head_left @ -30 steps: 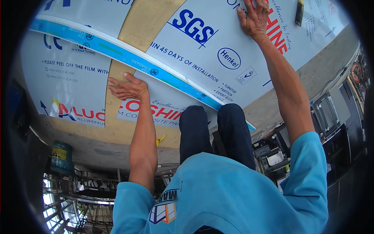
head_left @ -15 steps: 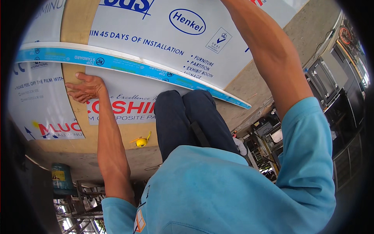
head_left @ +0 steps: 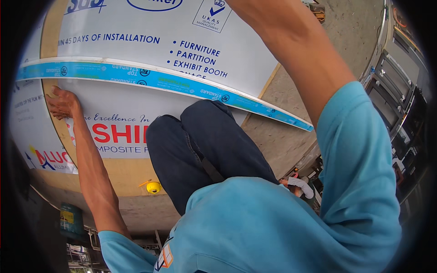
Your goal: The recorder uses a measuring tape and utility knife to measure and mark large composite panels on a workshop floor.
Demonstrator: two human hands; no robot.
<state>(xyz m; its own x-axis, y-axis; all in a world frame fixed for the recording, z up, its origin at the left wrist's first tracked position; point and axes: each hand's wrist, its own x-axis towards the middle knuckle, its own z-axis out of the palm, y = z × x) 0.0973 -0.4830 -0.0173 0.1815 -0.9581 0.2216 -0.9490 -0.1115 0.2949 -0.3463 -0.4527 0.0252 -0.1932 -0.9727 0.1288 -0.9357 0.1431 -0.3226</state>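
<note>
Blue strip (head_left: 182,85) lay across the white panels (head_left: 132,54), 10 to 3 o'clock; that much was done. No cut or fastening showed (couldn't tell what was left). Left hand (head_left: 64,103) at 9, loosely spread, nothing held, by the tan board (head_left: 50,38). Right hand out past 12, grip unknown. Round yellow case (head_left: 154,187) sat at 8, untouched.
</note>
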